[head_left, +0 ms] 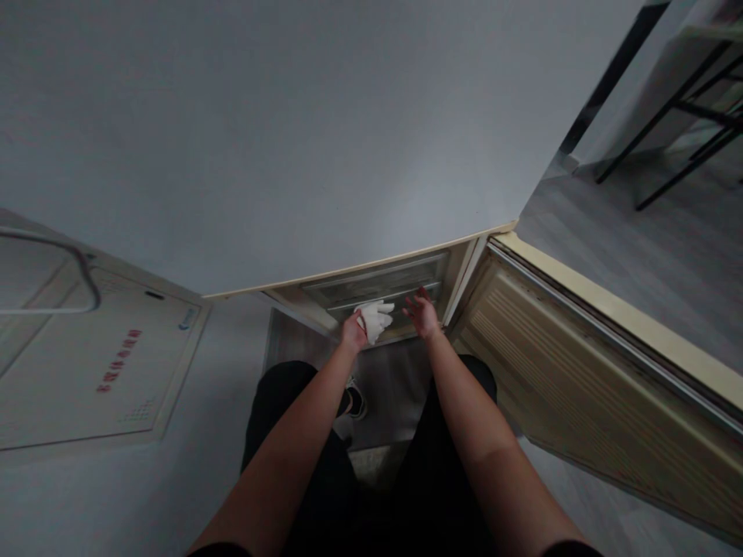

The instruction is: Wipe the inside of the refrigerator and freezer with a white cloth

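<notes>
My left hand [355,331] is closed around a bunched white cloth [376,319], which spreads out past the fingertips. Whether it is a single piece I cannot tell. To its right, my right hand [422,313] is held up with its fingers apart and nothing in it. Both hands are at the low opening of a fridge-like cabinet, in front of its clear-fronted drawers [377,280]. The cabinet's door [557,363], cream with a ribbed inner face, stands swung out to the right.
A pale flat surface [325,139] with a yellowish front edge lies above the opening. On the left wall is a panel [116,363] with red lettering, near a curved white metal bar [81,267]. Dark stool legs [673,128] stand at the upper right. My knees flank the opening.
</notes>
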Tool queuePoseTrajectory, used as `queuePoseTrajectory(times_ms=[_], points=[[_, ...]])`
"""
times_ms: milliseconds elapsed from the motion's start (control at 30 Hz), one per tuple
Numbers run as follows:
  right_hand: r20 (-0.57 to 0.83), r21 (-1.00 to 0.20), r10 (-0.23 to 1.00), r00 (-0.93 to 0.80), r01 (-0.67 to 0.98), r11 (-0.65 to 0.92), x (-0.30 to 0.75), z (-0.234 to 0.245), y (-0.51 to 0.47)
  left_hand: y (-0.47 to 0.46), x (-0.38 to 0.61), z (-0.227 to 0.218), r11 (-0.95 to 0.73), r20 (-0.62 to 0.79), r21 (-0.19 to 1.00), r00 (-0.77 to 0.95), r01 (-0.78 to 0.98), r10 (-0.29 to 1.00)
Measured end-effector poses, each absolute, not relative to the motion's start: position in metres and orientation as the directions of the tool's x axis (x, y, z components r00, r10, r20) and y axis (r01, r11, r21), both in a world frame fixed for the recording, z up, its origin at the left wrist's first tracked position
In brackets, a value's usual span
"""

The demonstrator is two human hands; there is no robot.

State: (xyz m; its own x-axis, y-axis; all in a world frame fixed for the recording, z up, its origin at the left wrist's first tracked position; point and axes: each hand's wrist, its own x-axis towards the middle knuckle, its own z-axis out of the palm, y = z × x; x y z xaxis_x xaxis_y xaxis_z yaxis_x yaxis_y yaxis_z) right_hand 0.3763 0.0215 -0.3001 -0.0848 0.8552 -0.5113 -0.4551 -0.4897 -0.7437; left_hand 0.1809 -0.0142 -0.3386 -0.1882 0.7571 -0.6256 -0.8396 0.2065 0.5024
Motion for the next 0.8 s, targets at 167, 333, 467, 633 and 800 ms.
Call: queuePoseTrajectory(times_ms=[167, 333, 467, 633, 800], points=[[-0.597, -0.767, 0.802, -0.004, -0.291, -0.572, 0.368, -0.300, 0.022, -0.049, 0.164, -0.353, 0.176, -0.720, 0.546, -0.351, -0.819, 0.599], [-0.664, -0.707, 0.745, -0.060, -0.275, -0.652, 0.375, -0.300, 0.019, -0.033, 0.147, -0.341, 0.098, -0.703, 0.580, -0.435, -0.809, 0.563], [-0.665, -0.694, 0.745, -0.056, -0.322, -0.644, 0.387, -0.298, 0.017, 0.014, 0.162, -0.324, 0.113, -0.670, 0.543, -0.348, -0.832, 0.656], [-0.646, -0.743, 0.763, 0.004, -0.231, -0.628, 0.399, -0.303, 0.018, 0.055, 0.228, -0.329, 0.274, -0.689, 0.459, -0.144, -0.845, 0.711], [-0.622, -0.782, 0.777, 0.096, -0.124, -0.611, 0.408, -0.311, 0.015, 0.079, 0.309, -0.349, 0.353, -0.643, 0.469, -0.039, -0.809, 0.765]])
